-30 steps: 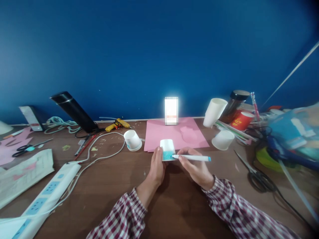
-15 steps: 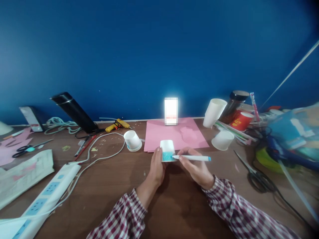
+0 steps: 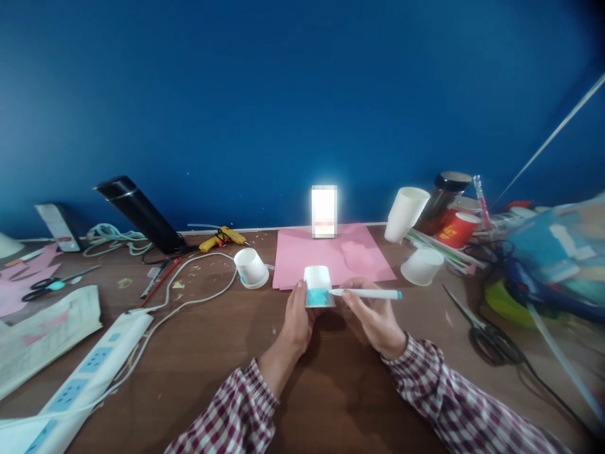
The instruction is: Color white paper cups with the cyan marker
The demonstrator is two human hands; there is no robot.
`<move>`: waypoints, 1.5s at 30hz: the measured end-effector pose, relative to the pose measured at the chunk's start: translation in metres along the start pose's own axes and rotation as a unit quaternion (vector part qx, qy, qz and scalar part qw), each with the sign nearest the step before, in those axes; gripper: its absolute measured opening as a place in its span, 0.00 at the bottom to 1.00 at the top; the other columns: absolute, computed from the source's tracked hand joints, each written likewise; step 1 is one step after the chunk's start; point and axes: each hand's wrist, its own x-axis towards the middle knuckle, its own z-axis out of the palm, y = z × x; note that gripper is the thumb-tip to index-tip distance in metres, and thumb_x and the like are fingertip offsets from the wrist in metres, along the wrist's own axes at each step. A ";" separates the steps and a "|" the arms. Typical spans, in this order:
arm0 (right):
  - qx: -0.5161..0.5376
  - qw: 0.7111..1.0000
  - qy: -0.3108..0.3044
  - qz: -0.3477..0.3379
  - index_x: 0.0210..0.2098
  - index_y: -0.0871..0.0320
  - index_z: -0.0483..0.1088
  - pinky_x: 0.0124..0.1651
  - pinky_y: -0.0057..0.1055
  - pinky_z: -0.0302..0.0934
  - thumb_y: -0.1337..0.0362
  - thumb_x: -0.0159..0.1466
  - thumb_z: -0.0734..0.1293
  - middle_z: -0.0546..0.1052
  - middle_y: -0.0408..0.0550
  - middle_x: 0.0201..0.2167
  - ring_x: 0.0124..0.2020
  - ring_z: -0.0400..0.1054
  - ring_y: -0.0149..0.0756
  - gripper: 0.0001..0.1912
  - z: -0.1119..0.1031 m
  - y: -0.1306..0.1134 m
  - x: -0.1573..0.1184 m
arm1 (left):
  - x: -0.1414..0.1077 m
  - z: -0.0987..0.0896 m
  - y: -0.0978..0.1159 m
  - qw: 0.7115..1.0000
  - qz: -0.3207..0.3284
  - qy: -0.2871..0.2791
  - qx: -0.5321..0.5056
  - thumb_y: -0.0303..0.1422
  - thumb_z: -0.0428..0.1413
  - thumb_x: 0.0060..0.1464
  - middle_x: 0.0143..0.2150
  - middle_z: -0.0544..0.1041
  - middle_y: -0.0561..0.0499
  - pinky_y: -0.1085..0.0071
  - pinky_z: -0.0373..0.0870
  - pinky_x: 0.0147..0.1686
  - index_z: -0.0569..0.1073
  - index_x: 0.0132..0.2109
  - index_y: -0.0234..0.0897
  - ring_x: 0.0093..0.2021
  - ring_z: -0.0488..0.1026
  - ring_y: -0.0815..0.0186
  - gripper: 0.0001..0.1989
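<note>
My left hand grips a white paper cup from its left side, with the wider rim facing down. A band of blue-green colour covers the cup's lower part. In my right hand is a white marker with a blue end, held almost level. Its tip meets the right edge of the coloured band. Behind the cup lies pink paper. To the left, another paper cup stands upside down with a little blue near its rim.
A power strip with white cables lies at left, near a yellow glue gun and a black flask. At right are scissors, stacked cups and a red cup. A bright phone stands at the back.
The marker's tip has shifted slightly up along the cup's right side, and its body sits a little higher and more level. My left hand and the cup stay nearly still.
</note>
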 end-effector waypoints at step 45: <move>-0.049 0.998 -0.045 0.001 0.31 0.58 0.67 0.21 0.24 0.50 0.54 0.58 0.68 0.64 0.38 0.19 0.19 0.52 0.24 0.13 0.002 -0.013 -0.003 | 0.000 0.001 0.006 0.998 -0.042 -0.014 -0.041 0.48 0.53 0.54 0.33 0.79 0.45 0.62 0.71 0.39 0.73 0.41 0.29 0.34 0.76 0.60 0.23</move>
